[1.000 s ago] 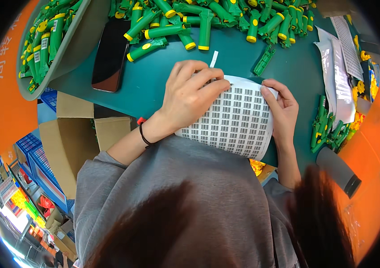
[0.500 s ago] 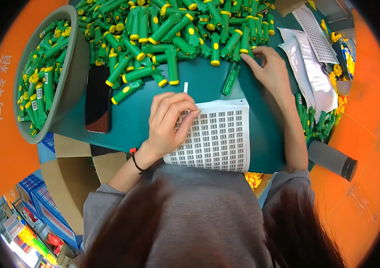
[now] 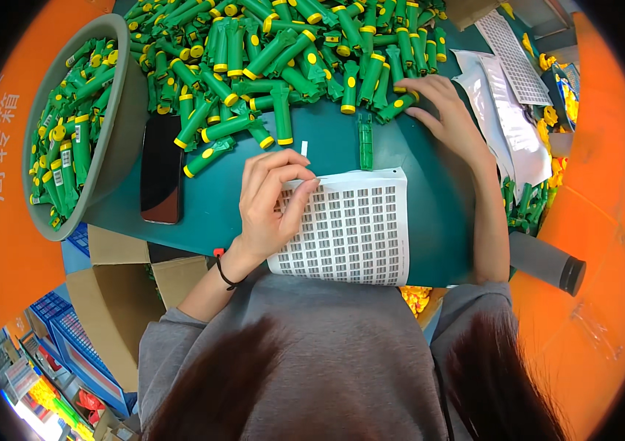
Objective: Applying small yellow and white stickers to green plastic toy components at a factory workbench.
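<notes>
A white sheet of small printed labels [image 3: 349,228] lies at the table's front edge. The thumb and forefinger of my left hand [image 3: 272,202] are pinched at its top edge. A small white strip [image 3: 304,148] sits just beyond those fingers. My right hand [image 3: 448,117] is at the pile's near right edge, its thumb and fingers apart around the yellow end of a slanted green tube [image 3: 396,108]. The fingers seem to touch it, without a firm grip showing. Between my hands, past the sheet, is a slim green plastic piece [image 3: 365,143].
A large pile of green tubes with yellow ends [image 3: 283,110] covers the table's far side. At left stand a grey-green tub [image 3: 118,110] of such tubes, a dark phone [image 3: 161,169] and an open carton [image 3: 118,305]. White plastic bags [image 3: 514,125] and a grey bottle [image 3: 544,261] are at right.
My right hand has shifted slightly, and a green tube near its fingers has turned to a slant. The slim green piece now stands more upright in view. My left hand keeps its pinch.
</notes>
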`<state>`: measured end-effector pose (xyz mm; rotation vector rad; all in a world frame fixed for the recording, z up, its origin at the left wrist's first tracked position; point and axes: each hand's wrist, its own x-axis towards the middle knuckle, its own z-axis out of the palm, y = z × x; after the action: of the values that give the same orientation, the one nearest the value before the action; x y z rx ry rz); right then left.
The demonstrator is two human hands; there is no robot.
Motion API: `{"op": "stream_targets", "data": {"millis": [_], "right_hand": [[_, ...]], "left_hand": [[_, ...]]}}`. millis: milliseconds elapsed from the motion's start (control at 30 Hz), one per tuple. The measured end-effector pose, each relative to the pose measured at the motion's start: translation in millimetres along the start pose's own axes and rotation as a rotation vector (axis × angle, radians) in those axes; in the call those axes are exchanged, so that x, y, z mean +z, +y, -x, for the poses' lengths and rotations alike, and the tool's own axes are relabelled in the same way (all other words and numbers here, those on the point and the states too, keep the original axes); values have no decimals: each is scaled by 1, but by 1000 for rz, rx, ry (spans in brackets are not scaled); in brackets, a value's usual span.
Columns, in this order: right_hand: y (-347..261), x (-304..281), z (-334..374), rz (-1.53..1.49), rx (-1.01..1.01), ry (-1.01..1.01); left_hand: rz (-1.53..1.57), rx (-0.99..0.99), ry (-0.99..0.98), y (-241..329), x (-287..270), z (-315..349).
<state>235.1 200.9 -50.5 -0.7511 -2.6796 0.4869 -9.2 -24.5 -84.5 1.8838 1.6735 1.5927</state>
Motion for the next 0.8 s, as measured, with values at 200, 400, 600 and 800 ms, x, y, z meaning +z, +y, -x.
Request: {"op": "stream_targets", "data": {"millis": [200,400,600,800], "right_hand": [[-26,2,31,-204,232,23],[-90,28,56,-1249,440,351],[-115,38,70,-1306,423,284],[-112,47,77,-1095,164,457]], "left_hand": [[0,-36,22,0,-5,0],[81,-144,-48,35,-11,-25],[251,-129,-187,56,-3,-54],[334,-326,-392,65,5,-59]]}}
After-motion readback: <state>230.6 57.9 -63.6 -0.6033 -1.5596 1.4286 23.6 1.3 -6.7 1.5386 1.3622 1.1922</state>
